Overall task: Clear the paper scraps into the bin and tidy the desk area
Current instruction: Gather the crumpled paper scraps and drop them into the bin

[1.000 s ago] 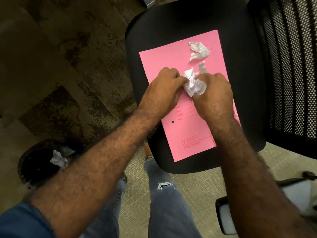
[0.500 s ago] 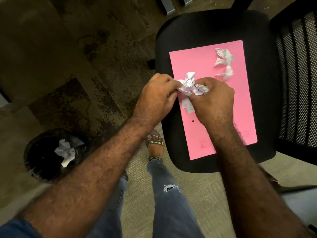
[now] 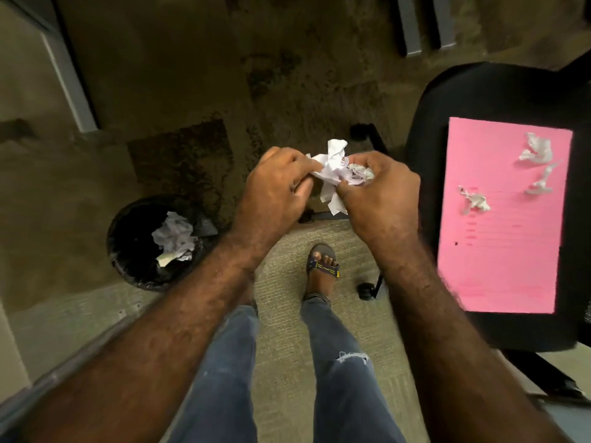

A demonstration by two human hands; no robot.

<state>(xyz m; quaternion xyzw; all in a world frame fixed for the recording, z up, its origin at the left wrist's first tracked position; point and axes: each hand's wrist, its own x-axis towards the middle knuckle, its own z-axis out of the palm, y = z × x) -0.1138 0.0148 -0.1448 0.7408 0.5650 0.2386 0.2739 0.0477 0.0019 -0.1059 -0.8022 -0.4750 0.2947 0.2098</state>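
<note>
Both hands hold one bunch of crumpled white paper scraps (image 3: 334, 169) in the air above the floor, left of the chair. My left hand (image 3: 278, 187) grips its left side and my right hand (image 3: 380, 193) grips its right side. A round black bin (image 3: 128, 251) stands on the carpet down to the left, with crumpled paper (image 3: 174, 236) inside. On the black chair seat (image 3: 425, 129) at the right lies a pink folder (image 3: 502, 251). Three small white scraps rest on the folder: one (image 3: 475, 199) near its left edge, two (image 3: 539, 150) (image 3: 542, 183) near its top right.
My legs in blue jeans and a sandalled foot (image 3: 323, 270) stand on a pale floor mat between bin and chair. Chair base arms with castors (image 3: 367, 290) reach out under my right hand. Grey furniture legs (image 3: 409, 24) stand at the top, and a pale panel (image 3: 70, 78) at the left.
Both hands lifted the bunched scraps off the pink folder and carried them left, off the chair toward the bin. One small scrap now lies loose near the folder's left edge.
</note>
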